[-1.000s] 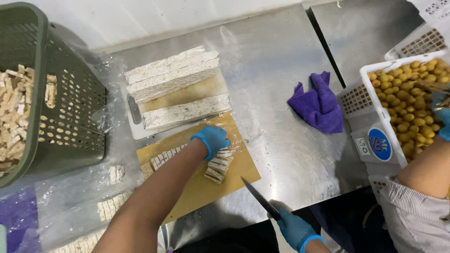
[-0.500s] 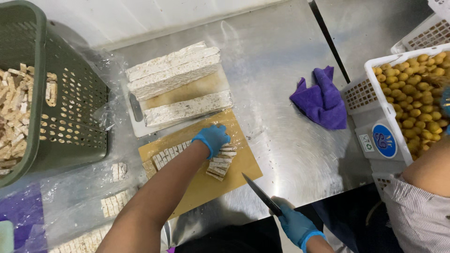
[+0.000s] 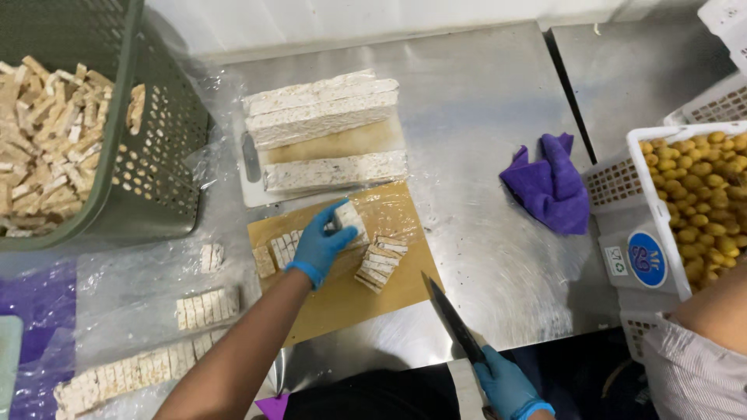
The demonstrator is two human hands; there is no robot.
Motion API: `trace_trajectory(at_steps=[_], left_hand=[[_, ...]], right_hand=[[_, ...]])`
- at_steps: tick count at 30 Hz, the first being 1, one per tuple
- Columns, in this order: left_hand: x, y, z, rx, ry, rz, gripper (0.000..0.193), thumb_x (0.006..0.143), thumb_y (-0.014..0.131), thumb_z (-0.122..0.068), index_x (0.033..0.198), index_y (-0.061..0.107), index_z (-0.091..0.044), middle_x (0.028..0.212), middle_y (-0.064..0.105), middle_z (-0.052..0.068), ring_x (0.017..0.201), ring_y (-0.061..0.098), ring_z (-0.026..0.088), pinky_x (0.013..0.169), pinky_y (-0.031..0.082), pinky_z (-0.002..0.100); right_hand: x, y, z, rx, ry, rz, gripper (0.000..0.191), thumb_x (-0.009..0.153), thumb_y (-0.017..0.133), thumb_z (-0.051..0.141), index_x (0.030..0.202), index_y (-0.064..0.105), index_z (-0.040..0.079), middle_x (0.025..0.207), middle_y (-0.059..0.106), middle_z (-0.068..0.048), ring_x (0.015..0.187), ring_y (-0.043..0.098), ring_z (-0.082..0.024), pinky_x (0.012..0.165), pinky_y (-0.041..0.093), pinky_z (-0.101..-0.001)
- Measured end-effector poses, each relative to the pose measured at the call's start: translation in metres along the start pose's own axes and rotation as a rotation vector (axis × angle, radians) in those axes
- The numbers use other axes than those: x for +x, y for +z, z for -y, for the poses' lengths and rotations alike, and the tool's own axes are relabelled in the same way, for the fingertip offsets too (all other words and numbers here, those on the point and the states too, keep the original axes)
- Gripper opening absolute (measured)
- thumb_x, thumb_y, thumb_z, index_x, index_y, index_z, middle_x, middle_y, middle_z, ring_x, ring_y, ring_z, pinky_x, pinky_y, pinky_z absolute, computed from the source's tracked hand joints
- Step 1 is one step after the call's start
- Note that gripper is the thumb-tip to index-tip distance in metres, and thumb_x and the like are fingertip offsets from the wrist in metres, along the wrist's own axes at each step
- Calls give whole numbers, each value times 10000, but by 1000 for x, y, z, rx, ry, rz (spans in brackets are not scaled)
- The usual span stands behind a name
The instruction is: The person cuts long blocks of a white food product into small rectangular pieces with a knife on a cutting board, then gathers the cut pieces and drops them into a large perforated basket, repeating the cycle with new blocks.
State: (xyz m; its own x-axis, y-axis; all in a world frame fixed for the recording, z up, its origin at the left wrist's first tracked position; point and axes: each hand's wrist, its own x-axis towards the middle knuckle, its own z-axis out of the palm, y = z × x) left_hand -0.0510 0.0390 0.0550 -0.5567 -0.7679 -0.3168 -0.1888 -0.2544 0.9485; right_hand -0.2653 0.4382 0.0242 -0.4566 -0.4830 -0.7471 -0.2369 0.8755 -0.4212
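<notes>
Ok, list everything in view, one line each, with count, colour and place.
Cutting board: one, tan, centre of table.
Cut pieces: a small pile plus a row, whitish, on the board.
Slabs: about four, whitish, on a white tray behind the board.
Basket: one, green, far left, full of cut sticks.
Sliced rows: several, whitish, on clear plastic at lower left.
Cloth: one, purple, right of centre.
Crate: one, white, right edge, holding yellow pieces.
Table: steel, under everything.
Another person's arm: right edge.
Knife: one, dark blade, in the right hand.
Left hand: blue glove, fingers holding a block on the board.
Right hand: blue glove, bottom edge.
</notes>
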Motion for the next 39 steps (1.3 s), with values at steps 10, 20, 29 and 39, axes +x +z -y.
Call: trace_trajectory(at_steps=[10,20,29,39], left_hand=[[-120,-13,100,656,716,-182,636,824,796,-186,1426,590,-192,1518,453,218,1261,569,399,964,541,423],[-146,-27,97,607,749,-336,845,757,786,-239,1490,413,-45,1472,439,273,1263,527,468,1026,473,503],[-140,4,120,-85,17,-536,305,854,777,-174,1017,546,-61,881,586,38,771,575,143,721,525,302],[-128,2,106,48,-97,-485,371,852,810,-289,821,524,-55,707,560,69,659,513,195,659,491,371]], right_hand=[[-17,12,88,-178,-144,-79,322,963,568,295,1171,625,55,892,743,-248,835,721,-421,759,565,-451],[-31,72,156,-470,-296,-46,362,965,546,280,1266,513,82,885,715,-278,870,681,-474,767,528,-564],[-42,96,181,-608,-252,23,343,971,528,285,1253,516,90,917,722,-257,905,697,-453,813,537,-561],[-54,97,188,-747,-290,-75,268,986,489,250,1210,547,116,912,737,-200,840,718,-414,769,566,-543]])
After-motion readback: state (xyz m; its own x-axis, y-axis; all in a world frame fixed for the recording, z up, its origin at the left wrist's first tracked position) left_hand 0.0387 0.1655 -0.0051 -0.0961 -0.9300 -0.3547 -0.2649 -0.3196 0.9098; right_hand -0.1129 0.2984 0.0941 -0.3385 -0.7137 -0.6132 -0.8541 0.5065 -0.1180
